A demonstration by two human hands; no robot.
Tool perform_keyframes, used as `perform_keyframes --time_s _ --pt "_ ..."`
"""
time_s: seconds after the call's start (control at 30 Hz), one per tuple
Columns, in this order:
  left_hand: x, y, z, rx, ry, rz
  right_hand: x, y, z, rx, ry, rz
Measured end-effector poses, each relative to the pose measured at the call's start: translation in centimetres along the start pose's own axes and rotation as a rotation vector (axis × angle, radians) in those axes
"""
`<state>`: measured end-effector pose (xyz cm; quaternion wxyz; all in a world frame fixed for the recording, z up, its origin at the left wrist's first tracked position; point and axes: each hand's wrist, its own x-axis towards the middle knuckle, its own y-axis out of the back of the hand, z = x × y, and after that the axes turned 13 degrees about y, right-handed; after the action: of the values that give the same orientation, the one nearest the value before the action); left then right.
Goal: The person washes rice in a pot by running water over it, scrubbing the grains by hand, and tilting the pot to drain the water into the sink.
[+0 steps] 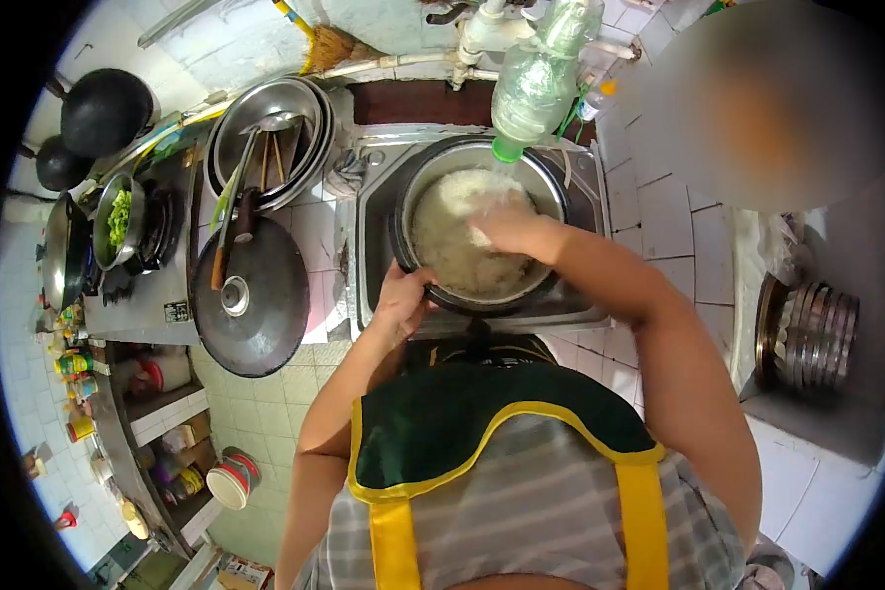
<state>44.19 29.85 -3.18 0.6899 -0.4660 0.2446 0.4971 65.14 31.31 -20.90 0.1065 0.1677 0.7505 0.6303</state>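
Note:
A large round metal pot [433,265] stands in the steel sink [374,211], holding cloudy water and white grains that look like rice [467,187]. My right hand [509,222] reaches into the pot over the grains; its fingers are smeared by motion and partly in the water. At the pot's lower left, my left hand [403,300] grips the rim with its fingers closed on it. Just above the pot hangs a clear plastic bottle [536,93] with a green neck.
Stacked metal basins [221,147] and a dark lid [251,324] lie left of the sink. Farther left, a pan with green vegetables [118,221] sits by the stove. Stacked metal rings [821,334] stand at the right. A bucket [231,482] is on the floor.

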Motion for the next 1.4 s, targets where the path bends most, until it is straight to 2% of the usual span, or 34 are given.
perform_keyframes --time_s 0.07,0.13,0.17,0.27,0.3,0.37,0.43,0.6,0.7,0.83,0.87,0.9,0.97,1.07,1.17,1.27,1.37,1.4 --pt "1.2 0.5 0.1 0.081 0.010 -0.006 -1.4 -3.9 0.9 0.062 -0.014 0.230" --pt "1.8 0.0 -0.4 0.155 0.016 -0.032 0.3 4.6 -1.7 0.116 -0.076 -0.156" --pt "2.0 0.0 -0.9 0.125 0.023 -0.029 1.2 6.5 -1.8 0.135 -0.115 -0.247" --pt "2.4 0.4 -0.9 0.067 0.031 -0.024 0.2 12.1 -1.1 0.121 -0.503 -0.287" --pt "2.3 0.6 -0.7 0.068 0.037 -0.027 -0.5 12.4 -1.7 0.074 -0.547 -0.282" --pt "2.4 0.1 -0.3 0.086 0.031 -0.025 -1.0 8.1 -2.3 0.159 -0.337 -0.060" --pt "2.1 -1.0 -0.6 0.124 0.030 -0.008 0.9 6.4 -1.7 0.283 -0.081 -0.105" --pt "3.0 0.2 -2.0 0.033 -0.035 -0.026 -0.3 13.6 2.3 0.355 -0.875 -0.198" --pt "3.2 0.0 -2.4 0.024 0.002 -0.023 -0.6 9.9 6.2 0.364 -1.215 0.052" --pt "2.9 -0.4 -2.1 -0.036 0.078 -0.081 6.7 2.3 3.9 0.057 -0.889 0.082" --pt "3.2 0.1 -2.0 -0.031 0.092 -0.087 7.7 12.3 -1.1 0.328 -0.798 -0.161" --pt "3.8 1.0 -2.0 -0.026 0.107 -0.092 6.9 10.4 -2.4 0.350 -0.564 -0.173" --pt "3.4 1.5 -1.8 -0.025 0.106 -0.075 3.4 7.4 -4.0 0.282 -0.149 -0.028" --pt "2.0 1.2 -1.4 -0.011 0.051 -0.037 -1.0 12.2 -1.5 0.181 0.171 -0.254" --pt "3.4 2.1 -1.3 0.060 0.034 -0.061 -0.6 13.6 1.4 0.164 -0.098 -0.013" --pt "2.5 1.3 -0.7 0.039 0.038 -0.069 0.4 9.7 7.1 0.447 -0.228 0.059" --pt "2.5 0.9 -0.4 -0.004 0.008 -0.043 -0.6 9.2 6.8 0.536 -0.828 -0.108" --pt "2.7 0.7 -0.4 -0.011 -0.003 -0.020 -1.8 5.7 6.8 0.573 -0.923 0.053"
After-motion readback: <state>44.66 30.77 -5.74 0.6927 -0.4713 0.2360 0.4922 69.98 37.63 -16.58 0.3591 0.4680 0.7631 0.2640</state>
